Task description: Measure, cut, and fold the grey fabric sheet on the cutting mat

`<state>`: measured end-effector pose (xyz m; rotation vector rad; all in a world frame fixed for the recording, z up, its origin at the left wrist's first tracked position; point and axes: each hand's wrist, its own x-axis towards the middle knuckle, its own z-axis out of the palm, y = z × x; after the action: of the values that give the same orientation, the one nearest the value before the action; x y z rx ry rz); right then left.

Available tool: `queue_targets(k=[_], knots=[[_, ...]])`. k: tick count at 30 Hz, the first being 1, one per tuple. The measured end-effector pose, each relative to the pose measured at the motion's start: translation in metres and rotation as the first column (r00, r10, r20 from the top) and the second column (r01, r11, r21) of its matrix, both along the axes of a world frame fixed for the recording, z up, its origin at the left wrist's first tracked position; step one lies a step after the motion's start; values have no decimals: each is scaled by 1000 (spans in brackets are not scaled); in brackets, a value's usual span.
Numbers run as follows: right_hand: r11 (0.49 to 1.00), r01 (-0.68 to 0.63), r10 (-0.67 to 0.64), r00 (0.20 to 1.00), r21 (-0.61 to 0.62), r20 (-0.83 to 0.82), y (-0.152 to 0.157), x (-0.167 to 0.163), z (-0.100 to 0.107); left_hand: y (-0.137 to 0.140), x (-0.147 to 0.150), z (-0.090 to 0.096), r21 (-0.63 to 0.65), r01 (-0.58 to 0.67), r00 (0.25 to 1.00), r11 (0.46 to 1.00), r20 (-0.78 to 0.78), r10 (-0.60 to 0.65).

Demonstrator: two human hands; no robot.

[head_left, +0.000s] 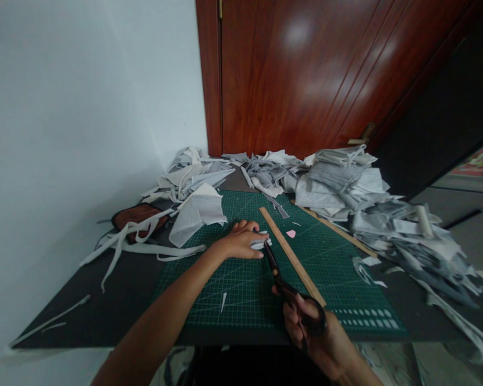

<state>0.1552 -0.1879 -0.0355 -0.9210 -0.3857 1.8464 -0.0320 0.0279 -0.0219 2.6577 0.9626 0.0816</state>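
My left hand [243,238] lies over a small folded piece of whitish cloth [258,244] on the green cutting mat [241,308]. Thumb and index finger sit on either side of the cloth and hold it down; part of it is hidden under the hand. A pair of black-handled scissors [274,268] is gripped in my right hand [300,316], fingers through the handle loops. The blade tips reach the right end of the cloth. Just right of the blades, a wooden ruler [292,254] lies slantwise across the mat.
Grey-white cloth piles [338,179] line the table's back and right side. More cloth pieces [197,214] and loose strips [145,247] lie at left beside a brown pouch-like item [139,220]. A second wooden ruler [338,230] and a pink scrap [291,234] are on the right.
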Motion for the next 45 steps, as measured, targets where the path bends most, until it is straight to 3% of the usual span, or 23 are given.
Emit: queue_targets(k=[7, 12, 18, 25, 32, 36, 41, 45], knots=[[998, 37, -39, 999, -49, -33, -12, -8, 2, 4, 16, -18, 45, -151, 969, 987, 204, 139], [998, 52, -53, 998, 32, 24, -15, -9, -2, 4, 18, -26, 68, -171, 951, 983, 272, 147], [993, 44, -53, 995, 106, 88, -14, -1, -3, 0, 15, -23, 25, -158, 952, 987, 268, 146], [999, 30, -31, 999, 19, 31, 3, 3, 5, 0, 15, -20, 30, -146, 963, 989, 235, 135], [995, 99, -98, 994, -19, 46, 2, -2, 5, 1, 11, -17, -10, -127, 967, 992, 222, 126], [992, 119, -116, 992, -46, 52, -5, -3, 4, 3, 13, -21, 24, -113, 962, 993, 251, 104], [989, 127, -124, 991, -68, 46, -7, 1, 4, 1, 22, -29, 107, -197, 941, 975, 300, 157], [990, 133, -133, 991, -55, 3, -10, 5, 1, -4, 25, -28, 139, -153, 950, 978, 294, 107]])
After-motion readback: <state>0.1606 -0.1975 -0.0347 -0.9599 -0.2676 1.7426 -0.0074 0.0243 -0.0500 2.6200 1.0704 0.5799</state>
